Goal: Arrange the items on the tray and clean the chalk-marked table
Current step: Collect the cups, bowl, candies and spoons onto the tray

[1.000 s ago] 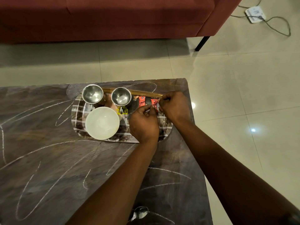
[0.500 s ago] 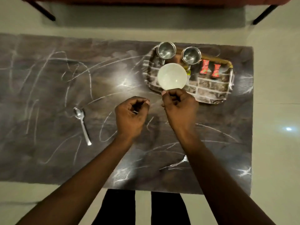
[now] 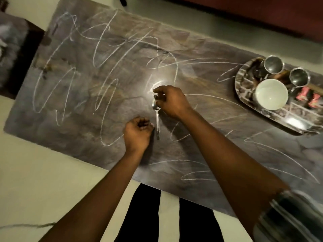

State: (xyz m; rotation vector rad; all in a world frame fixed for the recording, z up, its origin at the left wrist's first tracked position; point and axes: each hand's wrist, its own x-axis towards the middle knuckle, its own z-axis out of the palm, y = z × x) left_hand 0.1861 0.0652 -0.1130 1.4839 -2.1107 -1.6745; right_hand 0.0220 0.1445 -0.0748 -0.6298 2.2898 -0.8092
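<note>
A steel spoon (image 3: pixel 157 123) lies on the dark chalk-scribbled table (image 3: pixel 87 88), handle pointing toward me. My right hand (image 3: pixel 172 102) pinches it at the bowl end. My left hand (image 3: pixel 138 132) is loosely curled just left of the handle, holding nothing. The patterned tray (image 3: pixel 244 95) sits at the far right with a white bowl (image 3: pixel 271 94), two steel cups (image 3: pixel 273 64) (image 3: pixel 299 77) and two red sachets (image 3: pixel 309 99) on it.
A red sofa (image 3: pixel 262 13) runs along the far side. A dark stool or side table (image 3: pixel 15 49) stands at the left end. My legs (image 3: pixel 157 215) are against the near table edge. Pale floor tiles surround the table.
Both hands left the tray and moved left across the table. My right hand has taken hold of the spoon's bowl end. The view swung left, so the tray now sits at the right.
</note>
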